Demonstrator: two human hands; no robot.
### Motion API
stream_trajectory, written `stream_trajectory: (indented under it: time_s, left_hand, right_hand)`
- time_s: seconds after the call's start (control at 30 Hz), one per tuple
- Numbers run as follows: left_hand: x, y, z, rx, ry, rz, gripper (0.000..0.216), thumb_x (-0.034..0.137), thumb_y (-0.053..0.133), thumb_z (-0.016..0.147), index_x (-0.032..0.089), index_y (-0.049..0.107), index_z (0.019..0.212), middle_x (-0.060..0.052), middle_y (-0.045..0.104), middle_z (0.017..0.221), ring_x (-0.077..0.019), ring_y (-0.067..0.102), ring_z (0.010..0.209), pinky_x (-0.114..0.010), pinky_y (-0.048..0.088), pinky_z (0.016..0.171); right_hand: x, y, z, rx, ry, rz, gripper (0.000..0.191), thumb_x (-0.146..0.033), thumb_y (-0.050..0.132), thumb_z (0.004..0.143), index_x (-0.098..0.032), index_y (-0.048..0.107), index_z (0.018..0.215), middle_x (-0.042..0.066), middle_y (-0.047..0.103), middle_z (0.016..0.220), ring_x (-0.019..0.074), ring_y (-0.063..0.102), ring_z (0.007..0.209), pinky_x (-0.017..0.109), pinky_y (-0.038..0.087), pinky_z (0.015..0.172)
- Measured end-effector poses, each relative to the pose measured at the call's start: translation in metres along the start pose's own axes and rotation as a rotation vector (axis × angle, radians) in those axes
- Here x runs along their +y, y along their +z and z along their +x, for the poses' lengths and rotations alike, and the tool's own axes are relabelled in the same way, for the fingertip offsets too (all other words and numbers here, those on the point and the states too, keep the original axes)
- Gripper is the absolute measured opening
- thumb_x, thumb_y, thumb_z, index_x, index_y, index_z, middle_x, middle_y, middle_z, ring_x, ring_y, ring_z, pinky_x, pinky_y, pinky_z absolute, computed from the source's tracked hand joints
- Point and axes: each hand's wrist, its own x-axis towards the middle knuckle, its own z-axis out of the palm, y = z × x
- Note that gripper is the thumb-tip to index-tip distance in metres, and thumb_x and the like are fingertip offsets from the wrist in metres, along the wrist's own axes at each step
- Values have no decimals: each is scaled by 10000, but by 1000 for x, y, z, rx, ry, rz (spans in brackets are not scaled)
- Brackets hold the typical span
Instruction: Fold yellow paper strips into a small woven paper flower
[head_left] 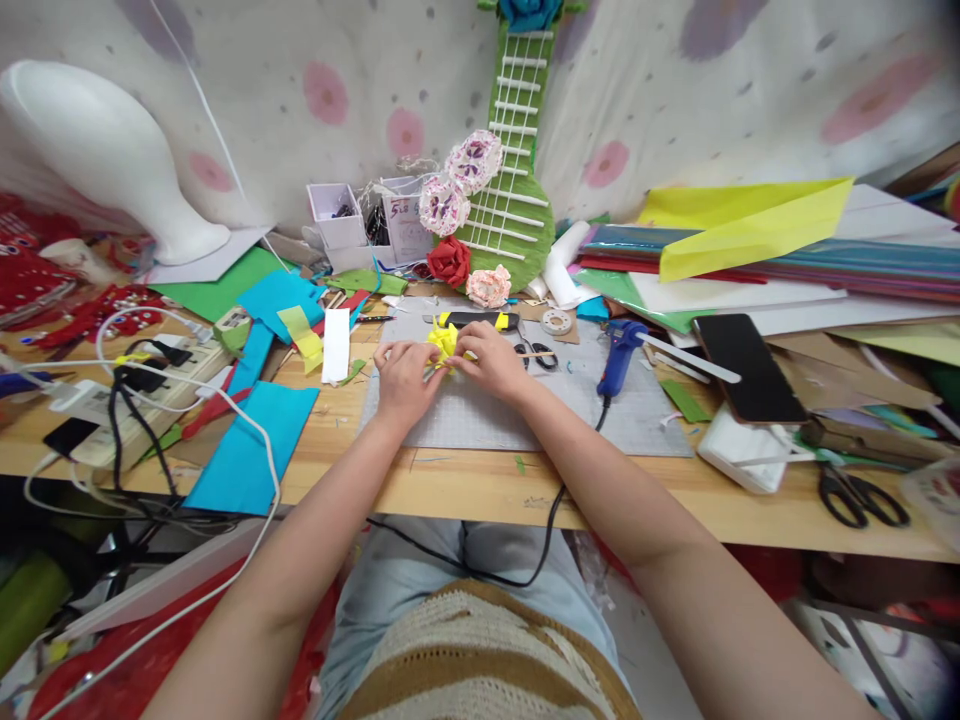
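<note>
Both my hands meet over a grey cutting mat [525, 415] on the wooden table. Between them is a small yellow paper flower [442, 343], crumpled and folded. My left hand [403, 382] pinches it from the left with fingers curled. Fingers pressed together, my right hand [491, 362] grips it from the right. A yellow and black utility knife [472, 320] lies just beyond the flower. Small black scissors [536, 353] lie right of my right hand.
A blue glue gun [621, 355] rests on the mat's right side, its cord running off the table edge. A black phone [748, 368], stacked coloured paper sheets [750, 235], large scissors [859, 497], a green paper guitar [514, 200] with flowers, blue paper [255, 450] and a power strip [135, 400] surround the mat.
</note>
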Motion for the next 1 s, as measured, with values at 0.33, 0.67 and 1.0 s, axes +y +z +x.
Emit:
stream_trajectory:
  time_s: [0.33, 0.67, 1.0]
  left_hand:
    - [-1, -3, 1, 2, -7, -41, 145, 368, 542, 822, 240, 586, 769, 17, 681, 753, -173, 576, 805, -386, 259, 919]
    - [0, -4, 0, -22, 58, -23, 210, 411, 530, 822, 241, 615, 732, 6, 668, 734, -181, 554, 832, -393, 243, 921]
    - [-5, -1, 0, 40, -4, -27, 239, 388, 546, 816, 231, 604, 647, 13, 645, 665, -172, 544, 782, -388, 248, 901]
  right_hand:
    - [-1, -7, -10, -28, -105, -15, 157, -312, 505, 859, -205, 590, 937, 75, 561, 1005, 195, 478, 933, 308, 395, 757]
    - [3, -2, -9, -19, -145, 9, 100, -216, 507, 850, -181, 600, 830, 69, 589, 903, 189, 471, 868, 315, 402, 764]
    - [5, 0, -10, 12, -168, 51, 47, -213, 528, 827, -188, 553, 858, 78, 553, 951, 196, 473, 909, 338, 406, 806]
